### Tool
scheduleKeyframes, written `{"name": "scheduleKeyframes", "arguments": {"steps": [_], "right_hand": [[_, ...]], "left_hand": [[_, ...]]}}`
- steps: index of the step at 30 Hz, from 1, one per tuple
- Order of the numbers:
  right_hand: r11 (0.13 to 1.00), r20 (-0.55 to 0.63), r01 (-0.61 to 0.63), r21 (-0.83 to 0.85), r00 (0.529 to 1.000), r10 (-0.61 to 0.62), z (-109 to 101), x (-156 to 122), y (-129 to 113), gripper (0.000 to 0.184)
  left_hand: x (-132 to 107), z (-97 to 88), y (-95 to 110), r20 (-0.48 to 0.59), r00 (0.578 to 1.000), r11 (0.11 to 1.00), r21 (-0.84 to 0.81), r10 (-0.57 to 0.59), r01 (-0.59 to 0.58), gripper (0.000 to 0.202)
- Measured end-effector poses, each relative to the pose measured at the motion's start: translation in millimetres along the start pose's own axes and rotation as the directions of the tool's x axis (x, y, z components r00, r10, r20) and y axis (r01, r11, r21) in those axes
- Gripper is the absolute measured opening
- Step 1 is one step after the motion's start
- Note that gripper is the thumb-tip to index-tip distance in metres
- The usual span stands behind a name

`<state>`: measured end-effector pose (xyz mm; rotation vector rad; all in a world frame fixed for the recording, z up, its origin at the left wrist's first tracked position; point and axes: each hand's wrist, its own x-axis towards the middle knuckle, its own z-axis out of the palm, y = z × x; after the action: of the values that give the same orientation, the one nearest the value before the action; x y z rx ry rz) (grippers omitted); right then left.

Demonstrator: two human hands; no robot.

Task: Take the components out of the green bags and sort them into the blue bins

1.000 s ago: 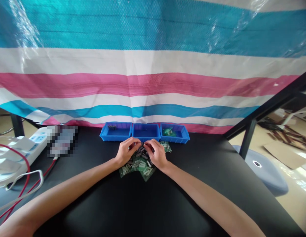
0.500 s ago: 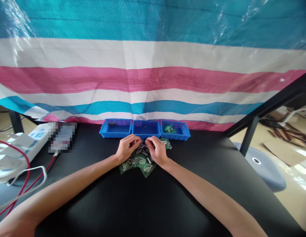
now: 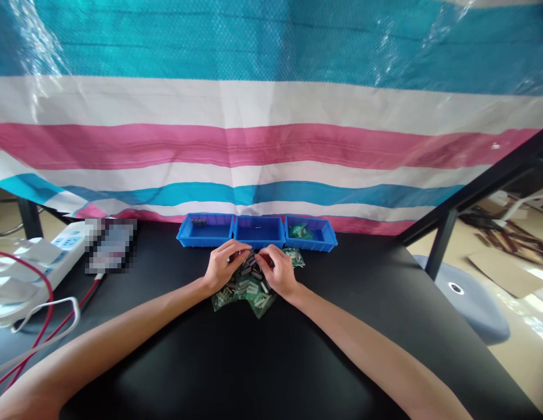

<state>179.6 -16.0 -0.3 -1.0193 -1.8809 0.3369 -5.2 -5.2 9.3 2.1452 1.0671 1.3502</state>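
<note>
Fingers and thumb of my left hand (image 3: 224,265) are pinched together over the left side of a heap of small dark and silvery cylindrical parts (image 3: 251,269); what lies between them is too small to name. Across the heap, my right hand (image 3: 278,269) is also closed in a pinch, its fingertips close to the left ones and their contents hidden. Green-tinted plastic bags (image 3: 259,300) holding small metal pins lie at the near side of the heap. Another small bag (image 3: 295,256) rests just beyond my right hand.
Behind the hands stand three joined blue bins: the left bin (image 3: 205,240) with several small round parts, the middle bin (image 3: 259,238) with one thin piece, the right bin (image 3: 313,240) with green bags. A power strip (image 3: 72,236) and cables lie left; a striped sheet (image 3: 271,143) hangs behind.
Both hands stay over the heap in a pinch. The right fingertips have shifted slightly down and left. The whole view has tilted a little.
</note>
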Motion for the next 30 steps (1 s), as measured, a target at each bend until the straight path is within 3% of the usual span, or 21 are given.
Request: {"name": "scheduleKeyframes", "arguments": {"steps": [9,30], "right_hand": [[0.999,-0.015,-0.006,0.039,1.0,0.007,-0.7,-0.6,-0.4,0.016],[1.0,-0.014,-0.03,0.003,0.999,0.03,1.7,-0.4,1.1,0.019]], "left_hand": [[-4.8,4.6,-3.0,-0.057,0.985,0.982,-0.102,-0.162,0.156,0.013],[-5.9,4.9,-3.1,-0.065,0.99,0.985,-0.125,-0.126,0.117,0.016]]}}
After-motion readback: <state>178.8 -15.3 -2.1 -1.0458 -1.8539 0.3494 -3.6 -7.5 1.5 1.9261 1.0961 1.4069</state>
